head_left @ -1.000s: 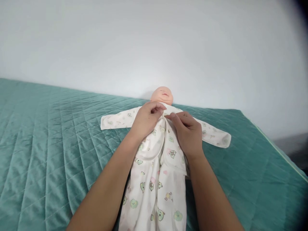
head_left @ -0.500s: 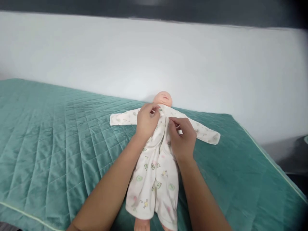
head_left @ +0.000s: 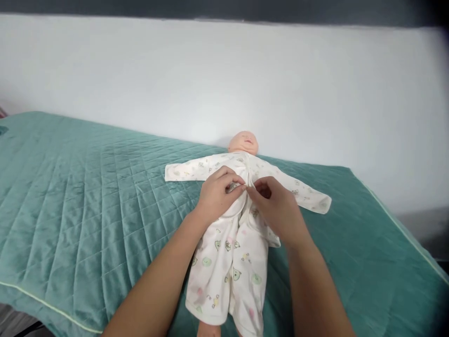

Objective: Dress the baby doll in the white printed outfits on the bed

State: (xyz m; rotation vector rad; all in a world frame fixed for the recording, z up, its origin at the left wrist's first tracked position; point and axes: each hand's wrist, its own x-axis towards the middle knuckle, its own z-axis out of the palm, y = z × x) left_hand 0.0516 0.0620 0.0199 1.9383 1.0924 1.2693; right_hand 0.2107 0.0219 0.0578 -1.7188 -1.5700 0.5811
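Note:
A baby doll (head_left: 244,142) lies on its back on a teal quilted bed cover (head_left: 87,201), head toward the wall. It wears a white printed romper (head_left: 228,262) with its sleeves spread out to both sides. My left hand (head_left: 215,194) pinches the left front edge of the romper at the doll's chest. My right hand (head_left: 277,208) pinches the right front edge, and the fingertips of both hands meet at the middle opening. Below the hands the front flaps lie partly apart. The doll's bare feet show at the bottom edge.
A plain white wall (head_left: 224,84) rises right behind the doll's head. The bed's front edge with light piping (head_left: 45,304) runs at lower left, and its right edge (head_left: 403,220) slants down at the right. Dark floor shows beyond it.
Both hands have moved down from the romper's collar to the chest, still pinching the front edges together. The view has pulled back, so more of the bed shows.

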